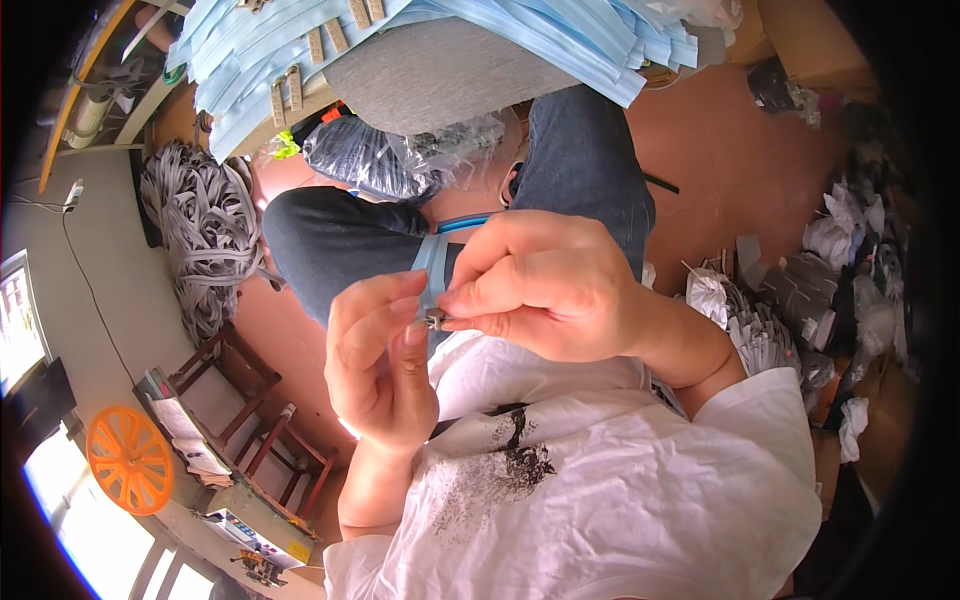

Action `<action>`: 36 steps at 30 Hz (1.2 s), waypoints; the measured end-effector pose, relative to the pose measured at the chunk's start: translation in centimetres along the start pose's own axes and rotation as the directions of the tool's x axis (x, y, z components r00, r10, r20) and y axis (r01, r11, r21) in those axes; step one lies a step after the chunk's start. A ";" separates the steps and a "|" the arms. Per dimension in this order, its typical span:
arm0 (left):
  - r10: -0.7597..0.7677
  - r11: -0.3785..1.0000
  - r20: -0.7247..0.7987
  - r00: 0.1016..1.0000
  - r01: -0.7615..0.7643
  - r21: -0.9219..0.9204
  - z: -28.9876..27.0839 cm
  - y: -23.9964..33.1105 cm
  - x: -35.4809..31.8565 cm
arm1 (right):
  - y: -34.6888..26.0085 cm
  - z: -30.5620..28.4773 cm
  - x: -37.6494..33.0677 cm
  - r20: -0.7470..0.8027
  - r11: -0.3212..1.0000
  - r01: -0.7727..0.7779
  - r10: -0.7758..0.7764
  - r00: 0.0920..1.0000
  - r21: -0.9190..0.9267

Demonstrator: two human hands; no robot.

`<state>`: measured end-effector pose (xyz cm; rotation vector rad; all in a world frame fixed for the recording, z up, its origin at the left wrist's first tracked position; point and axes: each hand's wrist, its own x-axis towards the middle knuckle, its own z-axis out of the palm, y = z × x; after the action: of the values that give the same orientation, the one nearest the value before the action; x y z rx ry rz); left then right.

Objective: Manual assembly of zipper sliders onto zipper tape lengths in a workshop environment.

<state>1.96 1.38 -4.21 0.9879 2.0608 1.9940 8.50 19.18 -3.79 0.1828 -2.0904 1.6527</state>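
My left hand (375,360) and my right hand (545,290) meet in front of my chest. Between their fingertips is a small metal zipper slider (434,319), pinched by the right thumb and fingers. A light blue zipper tape (432,258) runs up from the fingers over my leg. My left thumb and fingers close on the near end of this tape, beside the slider; the exact contact is partly hidden. Beyond my knees, many light blue zipper tapes (500,20) lie on a grey cloth-covered surface (430,80), with small beige clips (335,36) among them.
A heap of grey tapes (200,225) lies on the floor at left, by a dark wooden chair frame (230,375). An orange wheel (130,460) stands at lower left. Clear plastic bags (370,155) sit below the work surface. Scraps and bags (830,260) pile at right.
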 end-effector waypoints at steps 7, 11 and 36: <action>0.089 0.979 0.092 0.992 -0.104 0.177 -0.6 0.8 0.6 | -0.3 -0.1 0.2 0.021 0.999 0.019 -0.018 1.000 -0.033; 0.003 0.991 0.021 1.000 -0.006 0.136 -0.4 1.0 0.5 | -0.4 -0.3 0.3 0.094 0.993 0.065 -0.055 0.994 -0.101; -0.215 0.961 -0.049 0.975 0.202 -0.186 0.8 0.6 -0.6 | 0.7 0.9 -0.1 0.063 0.950 0.190 -0.180 0.982 -0.249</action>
<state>3.10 1.71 -4.00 0.6481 1.8845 2.0833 8.02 18.52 -4.62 0.3189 -2.2162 1.2700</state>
